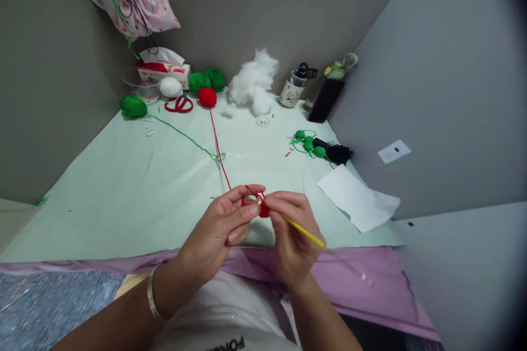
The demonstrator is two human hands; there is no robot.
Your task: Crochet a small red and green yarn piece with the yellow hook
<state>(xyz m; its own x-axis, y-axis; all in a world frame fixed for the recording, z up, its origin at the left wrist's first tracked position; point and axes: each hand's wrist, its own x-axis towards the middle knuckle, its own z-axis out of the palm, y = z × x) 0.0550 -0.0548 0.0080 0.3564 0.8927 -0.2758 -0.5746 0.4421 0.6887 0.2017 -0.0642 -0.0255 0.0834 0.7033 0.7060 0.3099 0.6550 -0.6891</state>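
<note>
left hand (224,223), fingers pinching a small red yarn piece (264,210), seemingly barely begun; right hand (294,241), fingers gripping a slim yellow-handled tool (303,231); the thin red strand (216,137) looks uncut.

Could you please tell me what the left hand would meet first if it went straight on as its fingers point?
Past the red piece at its fingertips, the left hand would probably meet the right hand first, though depth between them is unclear.
</note>
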